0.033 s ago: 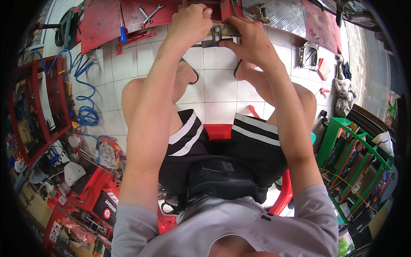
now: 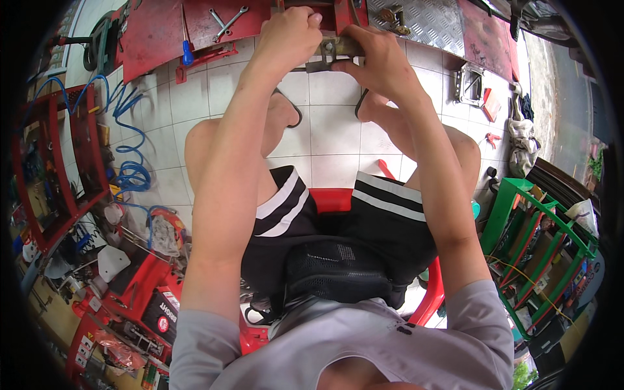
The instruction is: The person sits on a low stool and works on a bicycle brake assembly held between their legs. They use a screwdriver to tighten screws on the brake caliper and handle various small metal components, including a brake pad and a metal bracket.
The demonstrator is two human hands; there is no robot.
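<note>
At the near edge of a red metal bench (image 2: 153, 49), my left hand (image 2: 291, 36) is closed in a fist. Whatever lies inside its fingers is hidden from above. Close beside it on the right, my right hand (image 2: 383, 55) curls round a dark metal part with a bolted bracket (image 2: 329, 51), the thumb against its near side and the fingers over the far side. Two crossed wrenches (image 2: 227, 23) rest on the bench left of my hands. A screwdriver with a blue handle (image 2: 188, 53) hangs over the bench's near edge.
Blue coiled hose (image 2: 133, 172) and a red rack (image 2: 84, 156) stand left. Tools and red machines (image 2: 140, 292) crowd the lower left. A green shelf (image 2: 513, 195) is at right; a small metal frame (image 2: 469, 84) and a red box (image 2: 491, 104) lie on the tiles.
</note>
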